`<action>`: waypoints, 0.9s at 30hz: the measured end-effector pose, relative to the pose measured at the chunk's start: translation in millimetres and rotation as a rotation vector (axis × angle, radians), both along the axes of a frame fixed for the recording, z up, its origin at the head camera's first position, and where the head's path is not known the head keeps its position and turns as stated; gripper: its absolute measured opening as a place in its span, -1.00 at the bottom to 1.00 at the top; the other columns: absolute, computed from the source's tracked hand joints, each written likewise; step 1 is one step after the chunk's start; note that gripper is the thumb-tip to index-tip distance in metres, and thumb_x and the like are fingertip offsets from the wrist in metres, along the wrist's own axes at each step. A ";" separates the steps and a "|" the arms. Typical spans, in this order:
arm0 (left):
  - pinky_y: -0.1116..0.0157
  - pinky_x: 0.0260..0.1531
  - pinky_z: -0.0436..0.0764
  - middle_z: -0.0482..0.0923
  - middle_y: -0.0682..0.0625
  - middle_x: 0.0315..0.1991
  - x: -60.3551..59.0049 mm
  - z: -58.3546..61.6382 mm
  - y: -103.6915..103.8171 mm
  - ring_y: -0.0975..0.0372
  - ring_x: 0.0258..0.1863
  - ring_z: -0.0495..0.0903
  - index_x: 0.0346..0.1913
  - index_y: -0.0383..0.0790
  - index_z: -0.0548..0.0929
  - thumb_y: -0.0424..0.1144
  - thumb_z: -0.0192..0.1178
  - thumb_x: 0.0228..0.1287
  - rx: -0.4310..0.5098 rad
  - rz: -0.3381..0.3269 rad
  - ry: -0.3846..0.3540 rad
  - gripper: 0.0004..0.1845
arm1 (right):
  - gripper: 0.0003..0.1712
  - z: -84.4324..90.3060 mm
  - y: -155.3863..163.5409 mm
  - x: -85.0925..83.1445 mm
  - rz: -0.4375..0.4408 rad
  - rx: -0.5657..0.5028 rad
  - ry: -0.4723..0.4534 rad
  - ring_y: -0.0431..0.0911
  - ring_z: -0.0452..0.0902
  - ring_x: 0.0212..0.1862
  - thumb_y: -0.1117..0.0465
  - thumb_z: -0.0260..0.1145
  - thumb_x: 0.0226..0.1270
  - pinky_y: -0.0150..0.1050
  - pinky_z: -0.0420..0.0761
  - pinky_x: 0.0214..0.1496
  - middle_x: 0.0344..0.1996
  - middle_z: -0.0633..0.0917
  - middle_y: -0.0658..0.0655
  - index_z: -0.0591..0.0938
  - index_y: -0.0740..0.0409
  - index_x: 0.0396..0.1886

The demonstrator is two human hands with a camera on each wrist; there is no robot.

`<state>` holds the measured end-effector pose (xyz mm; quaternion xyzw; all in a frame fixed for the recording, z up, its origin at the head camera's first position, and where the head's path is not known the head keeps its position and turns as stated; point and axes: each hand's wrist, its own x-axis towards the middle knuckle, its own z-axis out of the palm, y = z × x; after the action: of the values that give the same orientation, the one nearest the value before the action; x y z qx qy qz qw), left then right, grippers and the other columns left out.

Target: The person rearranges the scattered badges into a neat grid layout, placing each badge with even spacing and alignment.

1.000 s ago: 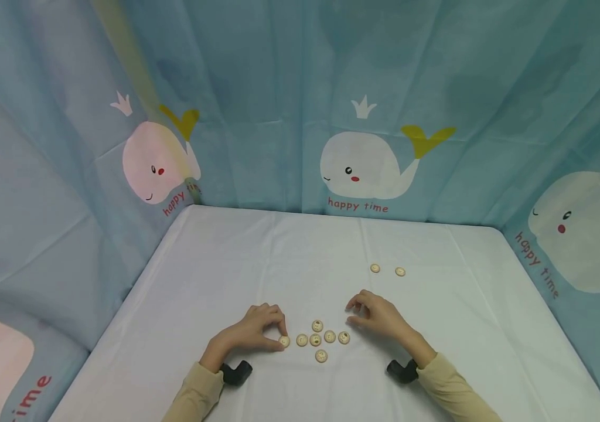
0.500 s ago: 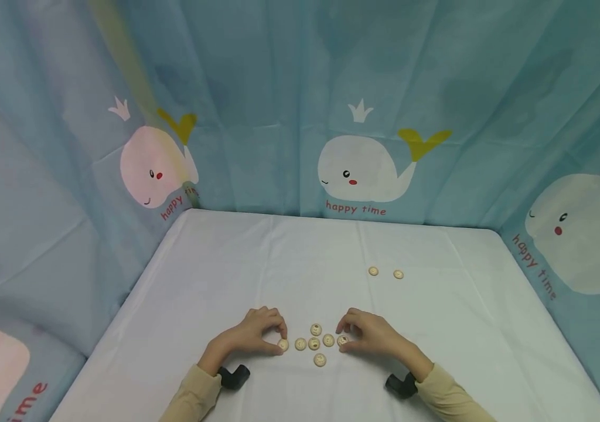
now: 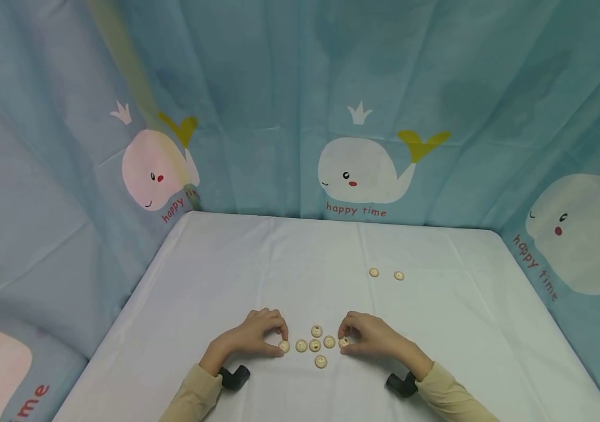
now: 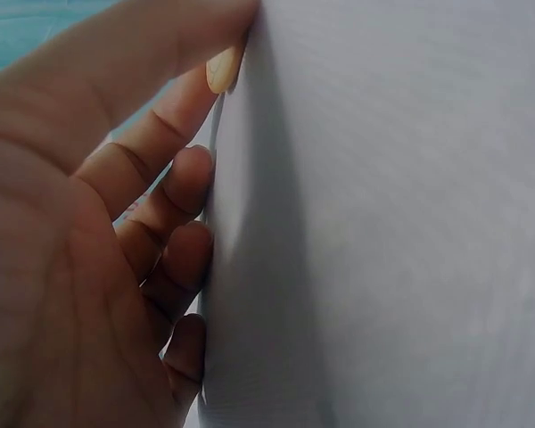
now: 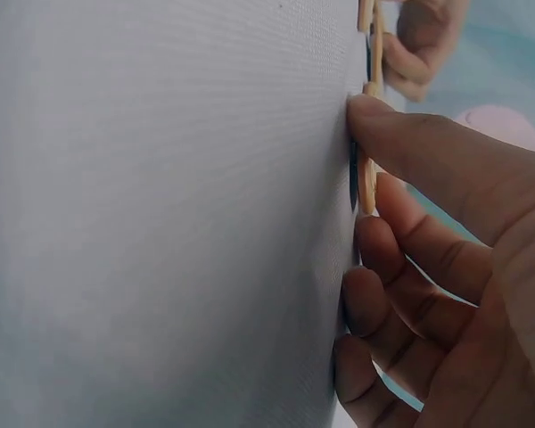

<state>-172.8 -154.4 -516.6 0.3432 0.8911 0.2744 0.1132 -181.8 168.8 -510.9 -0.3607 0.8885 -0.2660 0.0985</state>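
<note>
Low in the middle of the head view, the left hand (image 3: pixel 249 337) rests on the white surface (image 3: pixel 226 264), its fingers (image 3: pixel 273 319) curled and pinching the leftmost button (image 3: pixel 283 346) of a short row. The right hand (image 3: pixel 371 337) sits just right of that row, fingers curled round the rightmost button (image 3: pixel 344 342); the right wrist view shows this button (image 5: pixel 366 178) held on edge against the cloth between thumb and forefinger. Between the two held buttons lie three more in line (image 3: pixel 314 344), with one button just above (image 3: pixel 317 331) and one just below (image 3: pixel 320 361). Two loose buttons (image 3: pixel 386 274) lie well apart, toward the upper right of the surface. Blue curtains printed with whales (image 3: pixel 363 170) stand behind
</note>
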 end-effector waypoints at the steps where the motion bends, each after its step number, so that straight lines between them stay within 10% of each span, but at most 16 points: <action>1: 0.23 -0.19 0.14 0.39 0.21 -0.33 0.1 0.0 0.2 0.36 -0.29 0.24 -0.29 0.14 0.57 0.05 0.35 -0.01 0.004 0.000 -0.002 -0.76 | -0.74 0.3 0.1 -0.2 0.003 0.001 0.001 -0.34 0.38 -0.34 -0.03 0.45 -0.02 -0.43 0.41 -0.29 -0.38 0.51 -0.24 0.58 -0.16 -0.34; 27: 0.25 -0.17 0.15 0.38 0.24 -0.32 -0.6 -2.6 -1.9 0.40 -0.27 0.24 -0.29 0.17 0.57 0.06 0.34 -0.01 0.020 0.004 0.009 -0.76 | -0.77 0.6 47.2 -26.5 -0.220 -0.067 0.081 -0.26 0.41 -0.36 0.08 0.44 0.04 -0.38 0.42 -0.30 -0.39 0.55 -0.19 0.58 -0.09 -0.31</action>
<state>-173.4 -156.4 -519.2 0.3436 0.8895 0.2822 0.1052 -208.3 216.0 -510.3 -0.2745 0.9165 -0.2902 0.0208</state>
